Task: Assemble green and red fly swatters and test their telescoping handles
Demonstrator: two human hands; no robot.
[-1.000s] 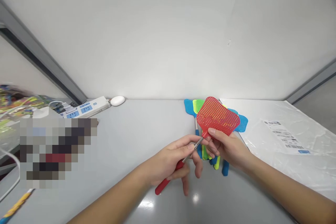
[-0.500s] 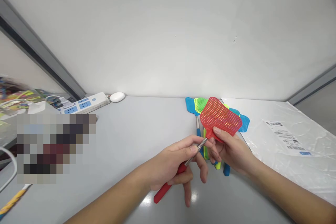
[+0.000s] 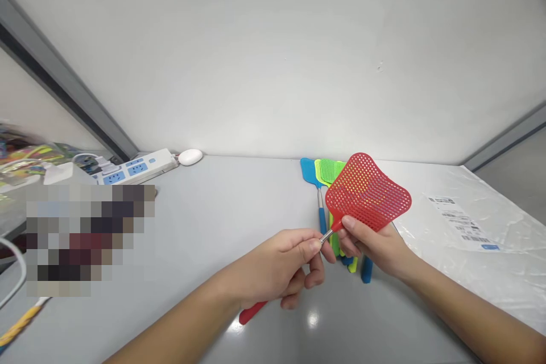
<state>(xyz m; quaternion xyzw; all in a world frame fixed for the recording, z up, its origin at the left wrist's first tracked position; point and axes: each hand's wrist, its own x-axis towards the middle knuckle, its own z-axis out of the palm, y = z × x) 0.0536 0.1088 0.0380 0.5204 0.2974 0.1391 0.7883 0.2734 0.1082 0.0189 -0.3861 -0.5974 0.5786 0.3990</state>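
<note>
I hold a red fly swatter (image 3: 367, 192) over the grey table (image 3: 213, 222). My left hand (image 3: 279, 270) is closed around its red handle, thumb and forefinger pinching the thin metal shaft. My right hand (image 3: 375, 242) pinches the base of the red mesh head, which tilts up to the right. Behind my hands lies a pile of fly swatters (image 3: 326, 182) in blue, green and yellow, heads toward the wall, handles partly hidden by my fingers.
A white power strip (image 3: 134, 168) and a white oval object (image 3: 190, 156) sit at the back left by the wall. A plastic bag with a label (image 3: 464, 222) lies on the right. Colourful packets (image 3: 25, 156) and a blurred-out patch are at the left.
My left fingers have curled in around the handle. The red mesh head has lifted and shifted to the right, and more of the handle is hidden in my left hand.
</note>
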